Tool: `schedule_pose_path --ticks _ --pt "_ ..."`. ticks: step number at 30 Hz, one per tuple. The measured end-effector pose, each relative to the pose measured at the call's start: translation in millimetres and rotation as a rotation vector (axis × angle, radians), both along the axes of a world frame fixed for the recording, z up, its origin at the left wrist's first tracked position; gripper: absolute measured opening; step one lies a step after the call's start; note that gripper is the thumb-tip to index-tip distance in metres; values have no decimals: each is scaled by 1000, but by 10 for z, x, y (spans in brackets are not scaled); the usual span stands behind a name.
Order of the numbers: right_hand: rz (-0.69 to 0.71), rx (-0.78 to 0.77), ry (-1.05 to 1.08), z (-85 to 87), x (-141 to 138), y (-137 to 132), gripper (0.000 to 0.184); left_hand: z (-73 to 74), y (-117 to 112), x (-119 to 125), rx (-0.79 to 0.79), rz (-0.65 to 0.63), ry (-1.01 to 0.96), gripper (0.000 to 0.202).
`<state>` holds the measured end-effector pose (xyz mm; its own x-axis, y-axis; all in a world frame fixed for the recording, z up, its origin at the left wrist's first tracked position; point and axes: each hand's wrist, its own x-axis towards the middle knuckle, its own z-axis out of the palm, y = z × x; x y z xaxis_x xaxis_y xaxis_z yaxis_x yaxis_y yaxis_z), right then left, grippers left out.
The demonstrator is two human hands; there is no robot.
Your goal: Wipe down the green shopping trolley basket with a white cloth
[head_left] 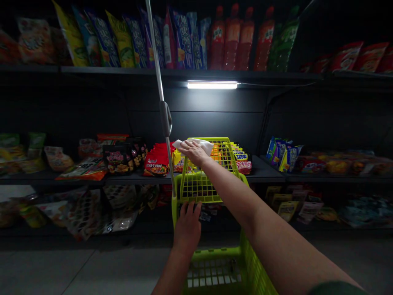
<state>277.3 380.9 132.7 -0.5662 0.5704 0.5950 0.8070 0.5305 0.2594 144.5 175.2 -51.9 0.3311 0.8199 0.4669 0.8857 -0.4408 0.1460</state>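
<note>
**Q:** What lies nearest, and how do the hands stand?

**A:** The left hand point(188, 229) hooks its fingers over the near rim of a lime-green plastic shopping cart point(256, 266), lightly closed, not clenched. The outstretched right hand point(195, 152) lies over a white flat packet point(199, 144) at the cart's raised far end; whether it grasps, one cannot tell.

**Q:** What could go wrong?

**A:** If only palm pressure holds it, the packet could slip toward the red noodle packets point(156, 162) on the far shelf point(264, 170). It looks thin and soft.

Shopping cart point(174, 207) — green moulded plastic.
</note>
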Motion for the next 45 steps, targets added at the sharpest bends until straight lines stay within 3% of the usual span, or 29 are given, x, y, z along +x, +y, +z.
schedule_pose_path --ticks 3,7,10,14,19,21,23,25,28,30,32,34,36,39,43,45 --pt "-72 25 -50 71 75 -4 44 -2 6 -27 -12 14 11 70" --pt "-306 79 132 142 773 -79 41 -15 35 -69 -8 25 -1 71" --pt "-378 86 269 49 1244 -208 47 -24 40 -74 9 21 -11 68" --pt "-329 14 304 -344 1439 -611 47 -22 18 -69 22 18 -8 65" --pt "-307 -93 231 -1076 1358 -1497 43 -6 -16 -95 25 10 -11 63" --pt "-247 -133 167 -1246 1358 -1781 38 -2 -26 -106 35 5 -6 62" --pt "-167 -178 141 -1246 1395 -1904 35 0 -36 -109 42 6 2 63" --pt "-140 -171 220 -1092 1433 -1848 36 4 -50 -100 43 8 8 63" --pt "-275 -74 442 -801 1323 -1567 43 13 -76 -69 42 2 12 63" --pt "-390 -72 511 -743 1045 -1401 43 22 -91 -49 34 -1 15 63" --pt "-391 -148 464 -839 644 -1335 39 32 -102 -42 22 -1 18 63" --pt "-245 -232 323 -1020 265 -1368 35 40 -107 -54 17 -4 18 64" --pt "-92 -265 165 -1172 74 -1446 32 41 -108 -82 16 -11 18 64" --pt "-30 -247 17 -1214 256 -1539 30 21 -99 -125 19 -25 24 66" --pt "-335 -165 222 -1065 758 -1559 27 -13 -78 -114 29 -25 12 67" --pt "-469 -130 384 -1040 759 -1550 28 -15 -70 -81 30 -29 2 66"
